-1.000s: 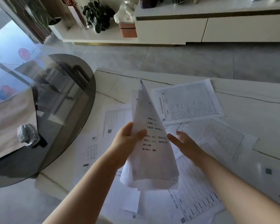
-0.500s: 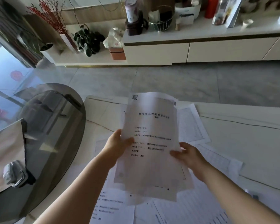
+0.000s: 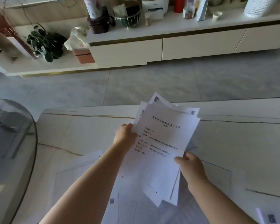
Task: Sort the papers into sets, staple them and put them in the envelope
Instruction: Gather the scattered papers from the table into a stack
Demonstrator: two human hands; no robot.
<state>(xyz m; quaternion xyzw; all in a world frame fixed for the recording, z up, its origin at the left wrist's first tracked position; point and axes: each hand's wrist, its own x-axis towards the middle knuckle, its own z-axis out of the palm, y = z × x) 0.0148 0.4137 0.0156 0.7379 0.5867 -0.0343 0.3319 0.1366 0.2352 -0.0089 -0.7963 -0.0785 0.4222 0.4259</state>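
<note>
We hold a fanned stack of papers (image 3: 162,143) above the pale surface (image 3: 241,143): our left hand (image 3: 124,136) has its grip closed on the left edge, our right hand (image 3: 191,167) pinches the right. More loose sheets (image 3: 81,172) lie below; a glass tabletop (image 3: 11,143) sits left.

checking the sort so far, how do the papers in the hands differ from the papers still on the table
The held papers are lifted off the table and tilted up, gripped by the left hand and right hand; the loose sheets lie flat. The held papers are gathered in an uneven, fanned bundle; the loose sheets are spread out, overlapping. The top held page shows lines of text; print on the loose sheets is too faint to read. Both are white printed sheets.
</note>
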